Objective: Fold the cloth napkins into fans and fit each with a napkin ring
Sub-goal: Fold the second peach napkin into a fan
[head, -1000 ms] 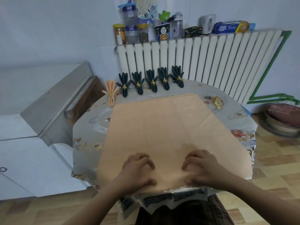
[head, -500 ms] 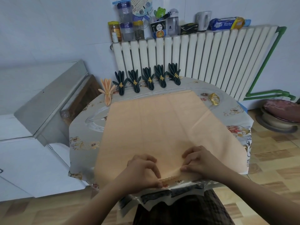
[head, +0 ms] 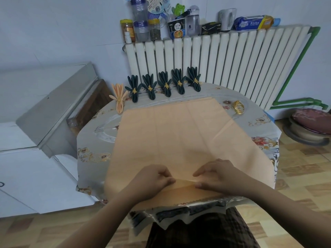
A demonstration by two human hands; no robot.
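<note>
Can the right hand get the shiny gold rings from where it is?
Probably yes: the gold wire napkin rings lie uncovered on the table's far right, but the right hand must first release the peach cloth napkin.

Both hands, left [head: 154, 178] and right [head: 217, 176], pinch the peach napkin [head: 179, 140] (near edge).

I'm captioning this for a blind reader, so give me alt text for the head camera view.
Two hands, left hand and right hand, pinch a first pleat near the close edge of a flat peach napkin on a round table. Along the far edge lie five dark green fans and one peach fan, all ringed, with loose gold rings at right.
</note>
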